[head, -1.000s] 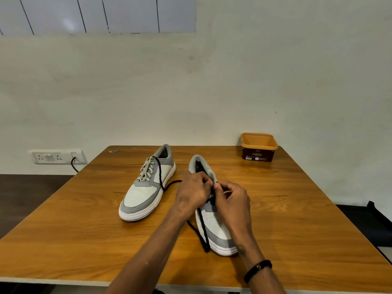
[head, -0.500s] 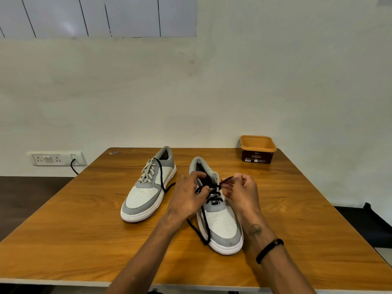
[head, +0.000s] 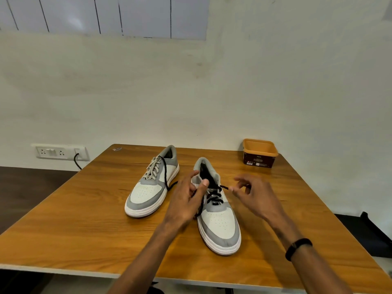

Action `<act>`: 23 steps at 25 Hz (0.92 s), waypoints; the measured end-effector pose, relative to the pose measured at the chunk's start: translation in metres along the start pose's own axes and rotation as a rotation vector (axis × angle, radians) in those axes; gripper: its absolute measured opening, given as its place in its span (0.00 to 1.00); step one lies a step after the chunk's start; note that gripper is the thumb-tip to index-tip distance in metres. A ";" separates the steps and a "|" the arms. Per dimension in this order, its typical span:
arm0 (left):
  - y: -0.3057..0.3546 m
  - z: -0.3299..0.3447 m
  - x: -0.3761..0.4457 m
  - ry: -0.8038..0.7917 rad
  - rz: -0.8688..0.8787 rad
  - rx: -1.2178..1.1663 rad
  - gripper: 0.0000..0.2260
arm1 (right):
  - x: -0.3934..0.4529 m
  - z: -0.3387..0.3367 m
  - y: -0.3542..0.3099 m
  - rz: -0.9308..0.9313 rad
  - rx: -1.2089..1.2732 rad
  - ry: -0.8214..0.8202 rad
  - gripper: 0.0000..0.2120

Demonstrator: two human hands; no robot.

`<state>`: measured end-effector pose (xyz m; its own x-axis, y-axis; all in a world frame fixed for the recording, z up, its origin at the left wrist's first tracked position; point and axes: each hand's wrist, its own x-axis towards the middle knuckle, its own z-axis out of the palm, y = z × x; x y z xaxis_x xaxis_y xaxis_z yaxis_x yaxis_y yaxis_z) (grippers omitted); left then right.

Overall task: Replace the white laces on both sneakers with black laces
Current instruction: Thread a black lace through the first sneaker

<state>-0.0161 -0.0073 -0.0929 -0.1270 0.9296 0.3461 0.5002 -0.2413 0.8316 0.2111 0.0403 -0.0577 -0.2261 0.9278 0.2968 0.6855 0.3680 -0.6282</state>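
Right hand [head: 255, 193] pinches the tip of the black lace [head: 214, 195] between thumb and forefinger, just right of the near sneaker [head: 218, 221], pulling it out sideways from an upper eyelet. Left hand [head: 185, 200] sits at the shoe's left side, thumb against the tongue, fingers loosely spread; the lace's other run passes under it, but I cannot tell if it is gripped.

Step in hand: threading black lace up the near sneaker, roughly 3 crossings done, top eyelets open. Far-left sneaker [head: 151, 183] keeps its white laces [head: 153, 170], with a 2nd black lace [head: 166, 177] draped over it onto the table [head: 84, 225]. Orange tub [head: 259, 152] at far right.

Next, likely: draw the slack through, then feed the tip into the opposite eyelet while the left hand steadies the shoe.
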 end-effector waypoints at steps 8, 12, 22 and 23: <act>-0.040 -0.006 -0.024 -0.007 0.100 0.113 0.10 | -0.001 0.032 0.001 0.163 0.479 0.226 0.07; -0.054 0.003 -0.016 -0.029 0.224 0.354 0.09 | 0.003 0.041 0.001 0.423 1.148 0.235 0.10; -0.045 -0.005 -0.021 0.195 0.044 0.165 0.09 | 0.003 0.058 0.002 0.643 1.587 0.258 0.12; -0.043 -0.007 -0.021 0.268 -0.054 0.045 0.10 | 0.003 0.055 0.007 0.669 1.587 0.281 0.13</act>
<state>-0.0413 -0.0188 -0.1328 -0.3740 0.8324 0.4090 0.5230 -0.1749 0.8342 0.1776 0.0490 -0.1010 0.0228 0.9572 -0.2885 -0.7215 -0.1840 -0.6675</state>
